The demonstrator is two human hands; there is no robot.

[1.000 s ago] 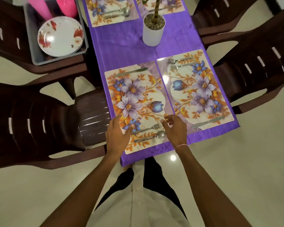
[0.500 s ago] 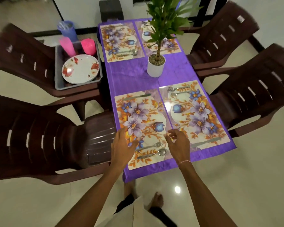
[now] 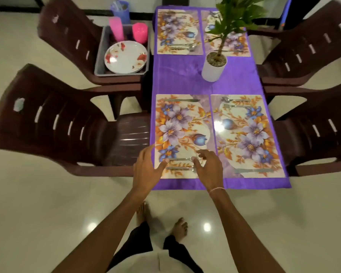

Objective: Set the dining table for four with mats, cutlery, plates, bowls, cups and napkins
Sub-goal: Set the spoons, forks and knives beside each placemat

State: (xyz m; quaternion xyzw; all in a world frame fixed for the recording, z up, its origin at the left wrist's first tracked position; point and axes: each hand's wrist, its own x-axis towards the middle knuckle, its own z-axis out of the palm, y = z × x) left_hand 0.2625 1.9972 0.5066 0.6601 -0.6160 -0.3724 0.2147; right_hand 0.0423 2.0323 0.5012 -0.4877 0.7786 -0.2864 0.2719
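Head view: left hand [image 3: 146, 171] and right hand [image 3: 210, 171], both released, flank the fork [image 3: 182, 159]; potted plant [image 3: 213, 69] beyond.

Table [image 3: 242, 83] under purple cloth [image 3: 181, 75], four floral mats [image 3: 182, 123] (cutlery [image 3: 234, 100] on each), white potted plant [image 3: 213, 68] near middle

- We have just one view, from a camera worn on the person's head.
- We look forward and down from high up, standing at the short end of the tabletop [image 3: 185, 75].
- The near end of the tabletop sits in the middle of our picture, and the far end reaches the top edge.
- The left hand [image 3: 146, 170] and right hand [image 3: 210, 170] reach in from the bottom, close to us.
- Right under us are the person's bare feet [image 3: 178, 227] on the floor [image 3: 47, 213].
- The lens is wide, so the chairs [image 3: 126, 131] at both sides look bent and stretched.
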